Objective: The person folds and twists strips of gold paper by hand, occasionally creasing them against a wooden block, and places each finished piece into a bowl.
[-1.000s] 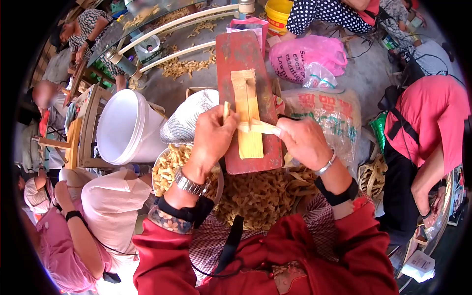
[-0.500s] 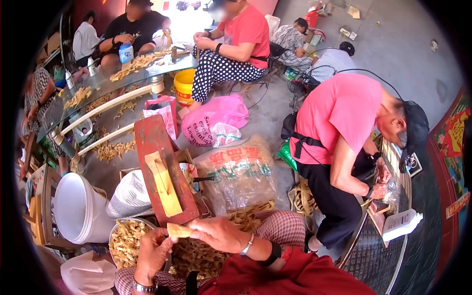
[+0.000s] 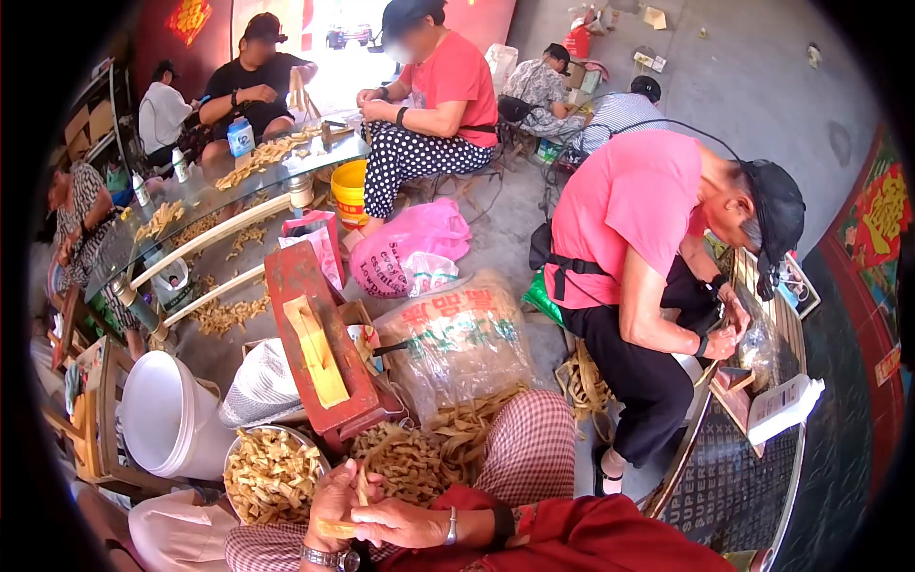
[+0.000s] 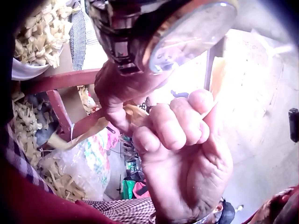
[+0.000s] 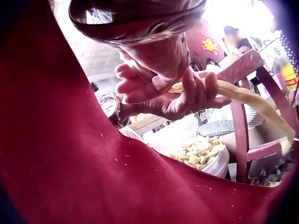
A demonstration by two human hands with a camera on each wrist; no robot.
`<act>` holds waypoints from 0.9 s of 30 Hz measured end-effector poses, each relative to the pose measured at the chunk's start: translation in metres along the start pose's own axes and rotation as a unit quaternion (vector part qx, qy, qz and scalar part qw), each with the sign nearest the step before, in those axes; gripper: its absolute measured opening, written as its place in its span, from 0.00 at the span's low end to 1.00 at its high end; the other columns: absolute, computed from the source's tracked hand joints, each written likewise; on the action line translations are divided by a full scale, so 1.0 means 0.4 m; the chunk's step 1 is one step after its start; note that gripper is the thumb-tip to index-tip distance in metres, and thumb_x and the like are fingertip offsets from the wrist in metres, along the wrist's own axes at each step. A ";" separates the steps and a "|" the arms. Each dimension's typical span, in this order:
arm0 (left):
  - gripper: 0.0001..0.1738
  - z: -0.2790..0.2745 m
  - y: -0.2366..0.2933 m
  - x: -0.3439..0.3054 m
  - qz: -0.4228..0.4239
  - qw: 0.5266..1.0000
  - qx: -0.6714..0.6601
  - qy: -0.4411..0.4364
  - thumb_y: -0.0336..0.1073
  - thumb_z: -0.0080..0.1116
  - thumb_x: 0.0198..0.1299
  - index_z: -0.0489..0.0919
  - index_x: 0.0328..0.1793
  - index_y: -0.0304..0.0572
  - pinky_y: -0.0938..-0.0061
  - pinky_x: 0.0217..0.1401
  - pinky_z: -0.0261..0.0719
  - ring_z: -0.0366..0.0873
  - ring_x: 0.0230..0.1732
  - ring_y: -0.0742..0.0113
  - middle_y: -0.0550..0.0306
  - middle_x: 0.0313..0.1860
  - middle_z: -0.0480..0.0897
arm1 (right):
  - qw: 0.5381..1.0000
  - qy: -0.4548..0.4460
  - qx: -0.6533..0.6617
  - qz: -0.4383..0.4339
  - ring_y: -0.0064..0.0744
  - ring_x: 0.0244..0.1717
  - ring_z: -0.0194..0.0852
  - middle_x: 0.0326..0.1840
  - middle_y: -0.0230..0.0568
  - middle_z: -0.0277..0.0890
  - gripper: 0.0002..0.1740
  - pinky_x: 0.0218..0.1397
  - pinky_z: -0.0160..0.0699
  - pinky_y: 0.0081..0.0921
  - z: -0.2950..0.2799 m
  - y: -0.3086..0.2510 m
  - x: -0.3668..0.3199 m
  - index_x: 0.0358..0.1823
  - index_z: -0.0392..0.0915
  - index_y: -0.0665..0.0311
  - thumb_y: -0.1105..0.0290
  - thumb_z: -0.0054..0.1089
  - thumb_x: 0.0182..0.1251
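Observation:
Both hands are together low over the lap, working on a long, flat tan strip point(image 5: 252, 100). My left hand point(image 3: 334, 496), with the metal watch, pinches the strip, whose free end trails beyond the fingers in the right wrist view. The right hand point(image 3: 405, 522), with the bangle, curls its fingers around another part of the strip point(image 3: 334, 527). In the left wrist view those curled fingers hide much of it. Ahead is a red wooden bench point(image 3: 357, 396) with a slotted yellow wooden block point(image 3: 315, 353) on it.
A white bowl point(image 5: 222, 163) of folded tan pieces point(image 3: 272, 472) stands at the left, near a white bucket point(image 3: 157, 419). Loose strips point(image 3: 477, 429) lie beside the lap. A plastic sack point(image 3: 457, 343) sits beyond the bench. A person in pink point(image 3: 629, 229) bends at the right.
The hands left the wooden block with the strip and came back to the lap, now lower and closer together. The head view has swung right.

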State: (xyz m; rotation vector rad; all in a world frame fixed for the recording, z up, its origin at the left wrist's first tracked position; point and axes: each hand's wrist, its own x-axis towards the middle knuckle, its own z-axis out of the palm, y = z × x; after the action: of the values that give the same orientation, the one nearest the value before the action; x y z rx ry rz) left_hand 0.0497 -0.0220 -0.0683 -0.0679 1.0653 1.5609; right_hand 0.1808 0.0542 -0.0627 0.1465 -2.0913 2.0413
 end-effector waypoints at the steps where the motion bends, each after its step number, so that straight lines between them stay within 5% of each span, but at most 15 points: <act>1: 0.14 -0.011 -0.008 0.007 -0.015 0.999 -0.033 -0.022 0.39 0.51 0.68 0.76 0.44 0.31 0.72 0.27 0.81 0.78 0.23 0.66 0.50 0.29 0.81 | 0.999 0.010 0.043 0.001 0.29 0.23 0.74 0.22 0.38 0.69 0.11 0.29 0.71 0.26 0.003 0.009 -0.004 0.39 0.68 0.68 0.65 0.48 0.73; 5: 0.11 -0.013 -0.023 -0.006 0.066 0.995 0.076 -0.010 0.34 0.51 0.67 0.77 0.42 0.31 0.79 0.22 0.72 0.74 0.21 0.72 0.57 0.26 0.79 | 0.994 0.097 0.025 0.037 0.28 0.27 0.77 0.25 0.38 0.75 0.12 0.35 0.76 0.22 -0.010 0.007 -0.018 0.41 0.69 0.70 0.66 0.47 0.73; 8: 0.07 0.003 -0.029 -0.021 0.079 0.980 0.184 0.020 0.28 0.50 0.63 0.78 0.39 0.32 0.84 0.21 0.66 0.70 0.21 0.77 0.63 0.23 0.75 | 0.953 0.191 -0.227 -0.060 0.47 0.38 0.76 0.39 0.48 0.73 0.08 0.40 0.75 0.35 -0.048 -0.004 -0.010 0.39 0.68 0.69 0.70 0.48 0.69; 11: 0.06 0.052 0.005 -0.074 0.036 0.978 0.203 0.005 0.26 0.49 0.60 0.77 0.37 0.35 0.85 0.21 0.62 0.65 0.19 0.80 0.65 0.23 0.73 | 0.908 0.267 -0.272 -0.176 0.52 0.36 0.73 0.37 0.50 0.70 0.08 0.37 0.72 0.40 -0.071 -0.023 0.019 0.39 0.67 0.68 0.69 0.50 0.68; 15: 0.05 0.078 0.019 -0.105 0.085 0.963 0.250 -0.059 0.28 0.50 0.63 0.77 0.37 0.36 0.86 0.21 0.60 0.65 0.19 0.80 0.65 0.23 0.73 | 0.946 0.269 -0.179 0.032 0.54 0.30 0.73 0.27 0.53 0.70 0.09 0.32 0.70 0.40 -0.060 0.002 0.009 0.41 0.67 0.66 0.66 0.50 0.70; 16: 0.05 0.077 0.020 -0.119 0.110 0.953 0.273 -0.075 0.28 0.50 0.64 0.77 0.37 0.36 0.86 0.21 0.61 0.65 0.19 0.80 0.65 0.23 0.73 | 0.933 0.312 -0.178 0.011 0.40 0.25 0.70 0.26 0.48 0.68 0.07 0.29 0.67 0.32 -0.053 0.021 0.020 0.38 0.68 0.67 0.69 0.51 0.68; 18: 0.04 0.070 0.009 -0.124 0.243 0.871 0.425 0.026 0.27 0.54 0.62 0.78 0.34 0.35 0.79 0.25 0.68 0.73 0.24 0.73 0.60 0.24 0.76 | 0.932 0.333 -0.141 0.033 0.47 0.24 0.71 0.22 0.51 0.67 0.11 0.28 0.67 0.37 -0.044 0.015 0.028 0.35 0.68 0.68 0.65 0.51 0.68; 19: 0.00 0.085 0.017 -0.119 0.455 0.691 0.562 0.020 0.24 0.58 0.57 0.78 0.34 0.35 0.72 0.30 0.73 0.76 0.30 0.60 0.53 0.28 0.77 | 0.941 0.322 -0.093 0.037 0.39 0.23 0.69 0.22 0.49 0.67 0.11 0.28 0.66 0.34 -0.041 0.017 0.033 0.33 0.69 0.68 0.66 0.49 0.67; 20: 0.03 0.111 0.021 -0.131 0.500 0.641 0.582 0.027 0.23 0.58 0.53 0.76 0.34 0.33 0.64 0.42 0.72 0.73 0.36 0.49 0.46 0.35 0.76 | 0.948 0.312 -0.040 0.043 0.32 0.22 0.67 0.22 0.47 0.67 0.11 0.28 0.65 0.31 -0.040 0.022 0.037 0.30 0.70 0.69 0.67 0.48 0.67; 21: 0.04 0.129 0.024 -0.152 0.499 0.608 0.614 0.067 0.23 0.59 0.52 0.76 0.34 0.33 0.62 0.44 0.74 0.74 0.40 0.46 0.43 0.43 0.76 | 0.959 0.271 -0.019 0.079 0.28 0.23 0.64 0.21 0.44 0.67 0.12 0.29 0.65 0.29 -0.050 -0.005 0.038 0.29 0.70 0.70 0.67 0.47 0.66; 24: 0.09 0.113 0.023 -0.151 0.498 0.580 0.642 0.059 0.25 0.62 0.51 0.76 0.38 0.34 0.63 0.42 0.77 0.77 0.43 0.45 0.42 0.51 0.76 | 0.977 0.157 0.032 0.144 0.25 0.25 0.64 0.21 0.38 0.68 0.16 0.33 0.66 0.27 -0.087 -0.028 0.032 0.28 0.70 0.71 0.64 0.43 0.67; 26: 0.09 0.088 0.013 -0.134 0.515 0.578 0.633 0.019 0.27 0.64 0.51 0.74 0.36 0.35 0.63 0.34 0.79 0.79 0.38 0.46 0.48 0.47 0.78 | 0.986 0.095 0.000 0.140 0.26 0.26 0.66 0.22 0.38 0.68 0.16 0.33 0.67 0.27 -0.104 -0.041 0.026 0.28 0.70 0.71 0.64 0.42 0.68; 27: 0.07 0.083 0.011 -0.139 0.487 0.592 0.642 0.009 0.27 0.62 0.55 0.74 0.35 0.36 0.68 0.32 0.78 0.81 0.33 0.56 0.49 0.39 0.79 | 0.995 0.060 -0.042 0.068 0.27 0.27 0.67 0.23 0.39 0.69 0.17 0.34 0.67 0.27 -0.112 -0.029 0.027 0.28 0.70 0.71 0.65 0.41 0.69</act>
State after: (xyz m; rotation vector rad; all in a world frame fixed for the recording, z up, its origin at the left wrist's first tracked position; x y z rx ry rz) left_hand 0.0799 -0.0420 -0.0144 1.7675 2.2114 1.1920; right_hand 0.1767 0.0995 -0.0482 -0.1321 -2.1613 1.9761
